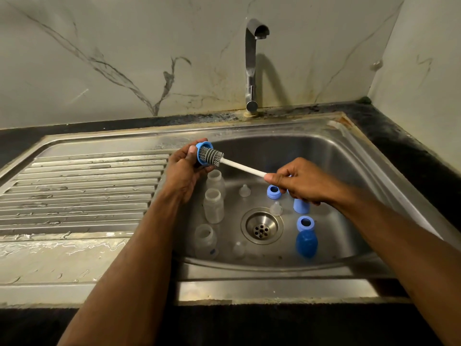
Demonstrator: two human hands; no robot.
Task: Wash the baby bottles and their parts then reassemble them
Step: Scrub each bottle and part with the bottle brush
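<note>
My left hand [183, 171] grips a blue bottle ring [201, 156] above the sink's left rim. My right hand [296, 182] pinches the white handle of a bottle brush [240, 168], whose grey bristle head [212, 157] is pushed into the ring. In the sink basin [331, 156] stand three clear bottles [213, 205] along the left side. Clear teats [244, 191] lie on the basin floor. Two more blue rings [273, 191] [305, 223], a blue cap [301, 205] and a darker blue cap [306, 243] sit on the right.
A steel tap [252, 63] rises behind the basin; no water runs from it. The round drain [262, 229] sits mid-basin. A wet ribbed draining board [82, 191] lies to the left. Dark countertop [399, 136] borders the sink, with marble-patterned wall behind.
</note>
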